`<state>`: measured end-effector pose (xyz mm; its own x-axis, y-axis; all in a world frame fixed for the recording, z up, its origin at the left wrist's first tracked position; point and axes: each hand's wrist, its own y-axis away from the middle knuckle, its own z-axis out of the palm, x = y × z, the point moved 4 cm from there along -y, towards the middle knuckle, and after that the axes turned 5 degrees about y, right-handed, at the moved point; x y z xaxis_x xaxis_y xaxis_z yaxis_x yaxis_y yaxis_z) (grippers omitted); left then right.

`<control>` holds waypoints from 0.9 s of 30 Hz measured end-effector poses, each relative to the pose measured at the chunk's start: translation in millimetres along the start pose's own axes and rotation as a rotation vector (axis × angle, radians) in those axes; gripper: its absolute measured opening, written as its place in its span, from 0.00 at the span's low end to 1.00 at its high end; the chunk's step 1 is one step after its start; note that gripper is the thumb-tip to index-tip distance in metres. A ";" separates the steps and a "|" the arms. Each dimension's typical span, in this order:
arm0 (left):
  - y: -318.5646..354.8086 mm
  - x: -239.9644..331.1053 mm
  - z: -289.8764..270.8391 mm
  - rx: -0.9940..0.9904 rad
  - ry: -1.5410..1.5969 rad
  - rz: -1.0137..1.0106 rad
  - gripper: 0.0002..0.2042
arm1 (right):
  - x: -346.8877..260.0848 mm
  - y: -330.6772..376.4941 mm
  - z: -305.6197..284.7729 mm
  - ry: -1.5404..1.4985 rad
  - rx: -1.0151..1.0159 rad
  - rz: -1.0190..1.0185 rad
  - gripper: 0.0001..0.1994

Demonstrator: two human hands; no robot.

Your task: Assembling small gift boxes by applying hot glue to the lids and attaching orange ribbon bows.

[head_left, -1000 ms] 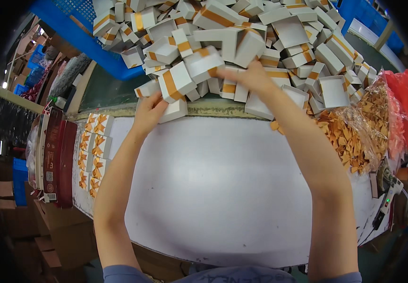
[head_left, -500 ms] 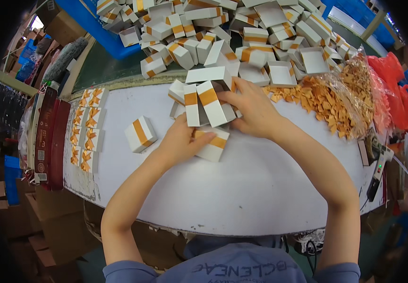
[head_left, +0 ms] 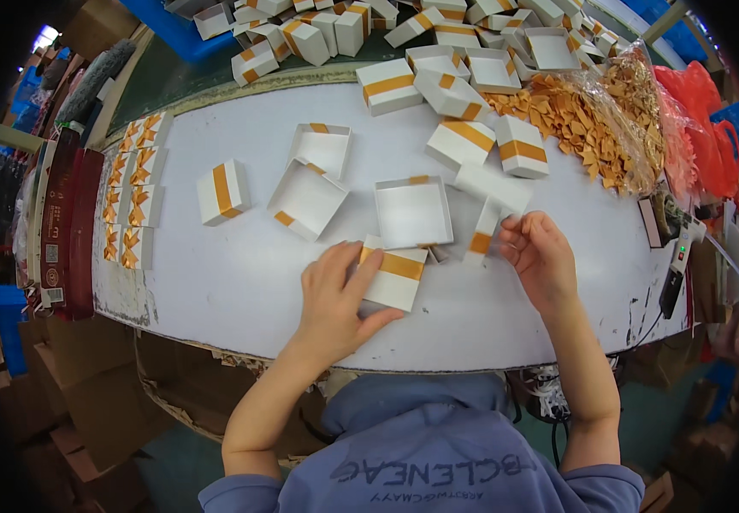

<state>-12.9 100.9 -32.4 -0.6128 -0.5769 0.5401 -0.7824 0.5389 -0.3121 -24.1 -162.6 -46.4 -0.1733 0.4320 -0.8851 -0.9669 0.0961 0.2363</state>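
Observation:
My left hand (head_left: pixel 334 297) lies over the left side of a white box (head_left: pixel 399 280) with a gold band. Its index finger rests on the top and its thumb is at the near edge, gripping it. My right hand (head_left: pixel 540 256) is just above the table, fingers curled together, and I see nothing in them. Beside its fingertips are a small gold-banded box (head_left: pixel 481 232) and a blurred white box (head_left: pixel 494 188). Hollow white box halves, one (head_left: pixel 414 214) beyond my left hand and another (head_left: pixel 308 201) to its left, lie open side up.
Another banded box (head_left: pixel 223 192) sits at left, near rows of boxes with gold bows (head_left: pixel 139 205). Loose gold bows (head_left: pixel 558 115) are heaped at the far right beside a red plastic bag (head_left: pixel 699 120). A pile of boxes (head_left: pixel 344 26) and a blue crate (head_left: pixel 173 34) stand at the back.
The cluster of boxes between my hands has spread across the table. My right hand has moved right and nearer, away from them. My left hand stays at the near box. The view has shifted.

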 end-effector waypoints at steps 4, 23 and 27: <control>-3.8 -26.1 -28.5 0.260 -0.025 -0.013 0.22 | -4.9 13.5 -12.2 0.320 0.236 -0.151 0.05; 21.0 -38.2 -53.5 0.245 0.087 -0.398 0.21 | -4.5 32.4 -11.1 0.270 0.065 0.404 0.09; 5.7 -24.2 -43.0 -0.060 -0.278 -0.083 0.24 | -5.5 21.8 -29.5 0.769 0.120 0.202 0.10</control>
<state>2.2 144.2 -13.7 -0.5600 -0.7623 0.3246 -0.8285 0.5130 -0.2247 -49.8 -189.3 -48.2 -0.4656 -0.2833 -0.8384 -0.8839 0.1964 0.4245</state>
